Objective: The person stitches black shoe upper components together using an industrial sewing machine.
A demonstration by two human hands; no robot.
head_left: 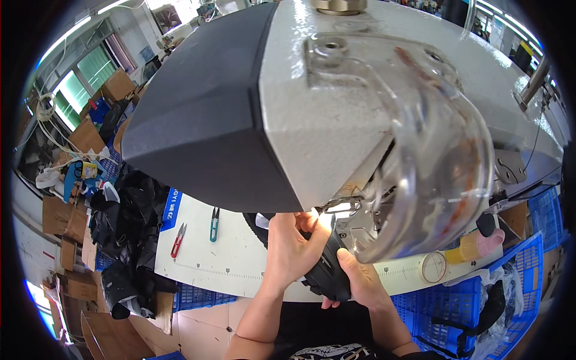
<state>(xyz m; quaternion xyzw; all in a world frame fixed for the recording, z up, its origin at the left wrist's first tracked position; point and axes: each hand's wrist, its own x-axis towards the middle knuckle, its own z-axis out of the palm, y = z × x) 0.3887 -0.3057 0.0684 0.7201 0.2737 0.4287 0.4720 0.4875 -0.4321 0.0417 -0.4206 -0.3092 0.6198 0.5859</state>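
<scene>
My left hand (291,249) is closed, thumb and fingers pinching the upper part of a black padded fabric piece (329,275) under the head of a white and dark grey sewing machine (336,129). Lower down, my right hand (364,282) grips the same piece at its right edge, thumb on top and fingertips showing beneath. A bright lamp lights the spot by the left fingertips. The needle area is partly hidden by the machine head and a clear plastic guard (414,180).
Red-handled thread snips (178,241) and green thread snips (214,225) lie on the white table (198,264). Black bags (129,222) are heaped at the left. A round tape roll (432,267) and a pink and yellow cone (477,246) stand right, above blue crates (444,318).
</scene>
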